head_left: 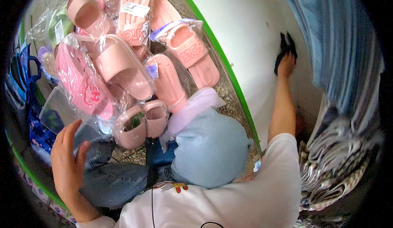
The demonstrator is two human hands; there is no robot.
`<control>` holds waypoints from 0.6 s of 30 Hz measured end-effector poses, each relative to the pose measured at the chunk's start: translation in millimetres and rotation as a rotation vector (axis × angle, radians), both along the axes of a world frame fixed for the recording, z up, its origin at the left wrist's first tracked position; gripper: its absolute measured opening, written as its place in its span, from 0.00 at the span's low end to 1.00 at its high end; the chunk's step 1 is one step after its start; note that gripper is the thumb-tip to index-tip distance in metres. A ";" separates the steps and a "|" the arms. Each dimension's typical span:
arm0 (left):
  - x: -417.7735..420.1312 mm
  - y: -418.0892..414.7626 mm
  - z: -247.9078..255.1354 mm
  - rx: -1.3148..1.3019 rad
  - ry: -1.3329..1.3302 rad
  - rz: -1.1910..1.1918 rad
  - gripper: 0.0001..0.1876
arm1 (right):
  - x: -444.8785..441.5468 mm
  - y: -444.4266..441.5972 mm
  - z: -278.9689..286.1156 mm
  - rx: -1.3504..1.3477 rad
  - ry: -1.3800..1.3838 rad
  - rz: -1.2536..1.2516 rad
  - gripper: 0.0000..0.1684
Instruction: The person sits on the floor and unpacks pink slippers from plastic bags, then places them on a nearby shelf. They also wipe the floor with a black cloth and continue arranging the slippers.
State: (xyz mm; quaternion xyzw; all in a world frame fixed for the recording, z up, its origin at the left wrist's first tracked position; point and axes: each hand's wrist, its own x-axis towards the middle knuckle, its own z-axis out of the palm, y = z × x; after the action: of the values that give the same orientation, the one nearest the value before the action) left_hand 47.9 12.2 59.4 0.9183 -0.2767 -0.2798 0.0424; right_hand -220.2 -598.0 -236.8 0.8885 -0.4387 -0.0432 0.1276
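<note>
My right hand (286,65) is stretched out over a white surface (239,41) with a green edge, holding a dark, blurred item (287,45) that looks like black cloth. Nothing is in my left hand (69,154); its fingers are apart, just short of the pile. A pink slipper with a printed cartoon (90,94), wrapped in clear plastic, is the pair part nearest to it. Beyond lie a plain pink slide (118,65), a small pink pair (130,133) and a slide with raised letters (193,56), several of them bagged.
Blue garments (331,34) hang on the right above stacked, folded fabrics (334,163). A lilac mesh wrap (193,110) rests against my denim-covered knee (212,148). Blue patterned bags (40,139) stand at the left. Speckled floor (228,100) shows beside the slippers.
</note>
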 end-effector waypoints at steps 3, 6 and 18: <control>-17.7 7.2 6.0 -0.034 -0.016 0.024 0.20 | -87.8 44.6 0.0 0.067 -0.163 -0.275 0.29; -21.4 7.5 2.4 -0.085 -0.029 -0.016 0.20 | -175.3 104.2 -1.2 0.030 -0.174 -0.451 0.35; -31.9 23.4 -16.5 -0.102 0.135 0.055 0.17 | -170.9 180.6 83.5 0.009 -0.803 -0.171 0.22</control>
State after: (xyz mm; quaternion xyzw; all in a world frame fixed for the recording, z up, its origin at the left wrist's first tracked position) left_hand 16.0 35.5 42.9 0.9013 -0.2616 -0.3253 0.1153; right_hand -391.1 -417.3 -153.3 0.7956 -0.5258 0.2946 -0.0615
